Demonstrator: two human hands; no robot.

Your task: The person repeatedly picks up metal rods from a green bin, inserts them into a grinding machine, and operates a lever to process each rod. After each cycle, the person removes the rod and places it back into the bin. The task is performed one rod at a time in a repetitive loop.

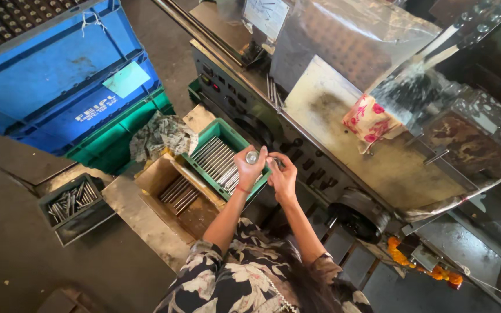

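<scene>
Rod [252,156], short, cylindrical and metallic, is clamped end-up in the fingers of the left hand [249,167], above the near edge of the green tray [199,145] of similar rods. The right hand [283,175] is held at 3 o'clock of the left, fingers drawn together (whether anything is pinched cannot be told). A wooden box [156,177] of rods lies at 8 o'clock of the tray; a grey bin [82,221] sits farther out.
</scene>
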